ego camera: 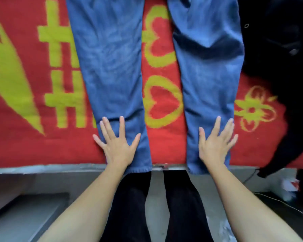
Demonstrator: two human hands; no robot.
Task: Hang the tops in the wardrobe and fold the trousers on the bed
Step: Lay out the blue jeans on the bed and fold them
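Spread wide, pressed flat, gripping nothing: left hand [118,147] on one leg of the jeans [110,67], right hand [214,145] on the other, near the hems. Stretched lengthwise away over the red blanket [24,145], legs apart. Probably calls for folding sideways; both hands equally near.

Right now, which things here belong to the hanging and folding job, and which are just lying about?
Job: blue jeans, pressed flat by left hand and right hand; black garment beside them, possibly a top; red blanket underneath.
Lying about: cable on the floor; blurred red-and-white item near it.
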